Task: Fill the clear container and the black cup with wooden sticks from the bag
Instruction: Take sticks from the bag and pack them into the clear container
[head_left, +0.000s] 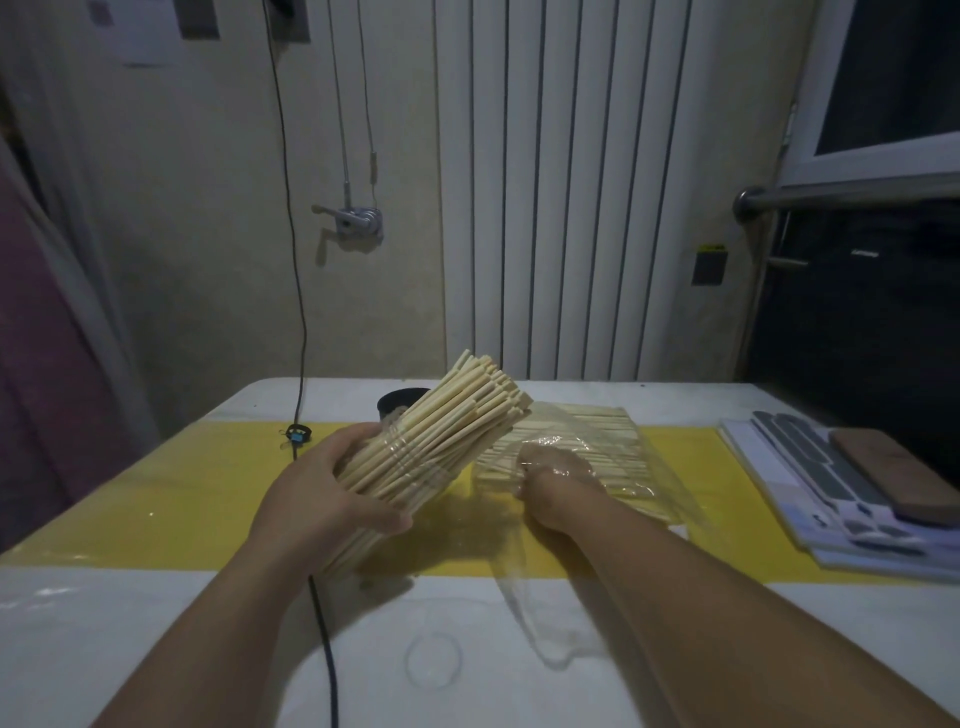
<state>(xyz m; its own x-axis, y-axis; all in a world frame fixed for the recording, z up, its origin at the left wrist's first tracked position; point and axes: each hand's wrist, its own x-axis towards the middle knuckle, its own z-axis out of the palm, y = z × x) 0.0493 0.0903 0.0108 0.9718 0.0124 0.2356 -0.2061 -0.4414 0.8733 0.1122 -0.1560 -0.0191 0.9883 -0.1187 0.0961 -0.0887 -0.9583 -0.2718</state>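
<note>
My left hand (311, 493) grips a clear container (415, 465) packed with a thick bundle of wooden sticks (467, 410). It is held tilted above the table, the stick ends pointing up and to the right. My right hand (550, 483) is inside the clear plastic bag (623, 467), its fingers curled round sticks lying in it. Only part of the black cup (397, 402) shows, standing on the table behind the bundle.
A yellow strip (182, 493) crosses the white table. A black cable (324, 639) runs down the table beneath my left arm. A clear round lid (434, 660) lies near the front edge. Sheets and a dark flat object (893, 478) are stacked at the right.
</note>
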